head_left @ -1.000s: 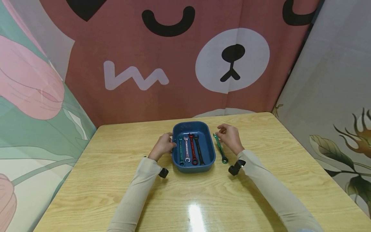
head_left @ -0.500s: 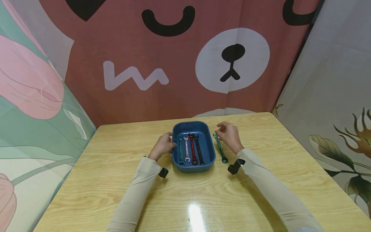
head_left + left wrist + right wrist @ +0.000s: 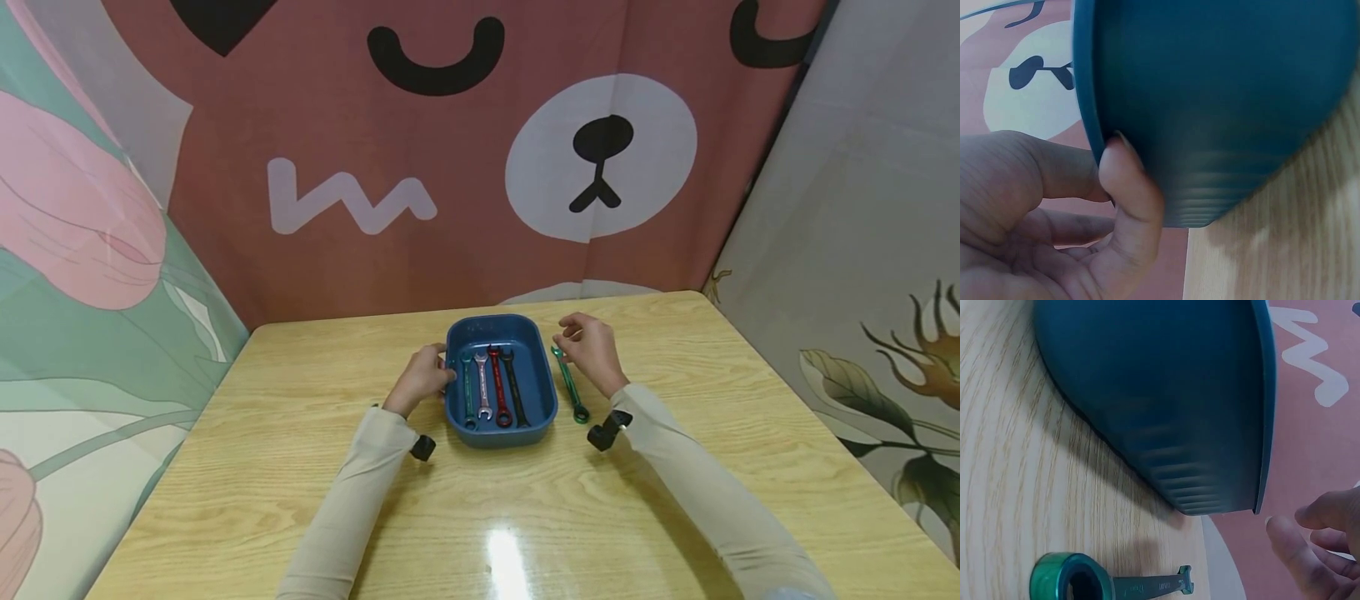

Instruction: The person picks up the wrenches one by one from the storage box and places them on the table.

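My left hand (image 3: 423, 377) pinches the left rim of a blue plastic tub (image 3: 550, 392), its thumb (image 3: 1132, 194) against the outer wall. Side by side on the tub's floor lie a green wrench (image 3: 469, 392), a pink one, a red wrench (image 3: 498, 387) and a black wrench (image 3: 515, 387). Another green ratchet wrench (image 3: 570, 385) lies on the table just right of the tub, ring end toward me. Over its open end hovers my right hand (image 3: 592, 354), fingers loosely bent and holding nothing; in the right wrist view its fingertips are apart from the wrench and near the tub's rim.
The tub stands on a light wood-grain table (image 3: 300, 467), close to its back edge. Behind hangs a curtain (image 3: 352, 275) with a bear's face, and patterned cloths hang at both sides. Each wrist wears a small black camera.
My right hand has shifted slightly back and left, toward the tub's rim. The left hand, the tub and the wrenches stay where they were.
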Available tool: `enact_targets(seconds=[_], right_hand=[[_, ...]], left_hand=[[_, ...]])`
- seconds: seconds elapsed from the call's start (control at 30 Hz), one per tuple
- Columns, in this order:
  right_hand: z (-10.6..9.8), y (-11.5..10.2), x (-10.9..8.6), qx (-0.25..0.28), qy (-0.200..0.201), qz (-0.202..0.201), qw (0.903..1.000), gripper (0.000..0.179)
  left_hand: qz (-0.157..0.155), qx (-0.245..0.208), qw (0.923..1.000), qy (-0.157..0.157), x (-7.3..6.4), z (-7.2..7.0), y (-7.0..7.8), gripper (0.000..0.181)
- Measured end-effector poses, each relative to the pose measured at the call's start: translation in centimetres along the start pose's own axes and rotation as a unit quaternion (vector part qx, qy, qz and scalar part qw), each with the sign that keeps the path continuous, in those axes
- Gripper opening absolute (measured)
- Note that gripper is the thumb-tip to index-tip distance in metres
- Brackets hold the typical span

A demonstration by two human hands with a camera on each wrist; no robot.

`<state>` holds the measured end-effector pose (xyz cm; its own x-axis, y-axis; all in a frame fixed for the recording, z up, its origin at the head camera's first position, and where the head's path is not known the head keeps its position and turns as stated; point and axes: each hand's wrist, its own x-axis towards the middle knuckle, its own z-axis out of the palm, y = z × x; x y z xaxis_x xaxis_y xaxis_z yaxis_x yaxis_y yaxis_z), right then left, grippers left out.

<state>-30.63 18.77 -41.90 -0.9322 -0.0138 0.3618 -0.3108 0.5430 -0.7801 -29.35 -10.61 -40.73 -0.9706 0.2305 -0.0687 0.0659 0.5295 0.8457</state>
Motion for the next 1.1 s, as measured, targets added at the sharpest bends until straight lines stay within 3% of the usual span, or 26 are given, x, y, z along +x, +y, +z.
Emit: enact_targets(seconds=[0.63,1.1], right_hand=[[0.3,-0.7,0.1,-0.022,0.002,-0.014,0.9997,0.024],[0.8,-1.8,0.1,0.004,-0.019,-0.011,0.9997,0.031]], left_hand=[[-0.001,0.002,1.0,0.0,0.0,0.2,-0.2,0.06],[-0.004,-0.019,0.9998,-0.002,-0.1,0.2,0.0,0.061]])
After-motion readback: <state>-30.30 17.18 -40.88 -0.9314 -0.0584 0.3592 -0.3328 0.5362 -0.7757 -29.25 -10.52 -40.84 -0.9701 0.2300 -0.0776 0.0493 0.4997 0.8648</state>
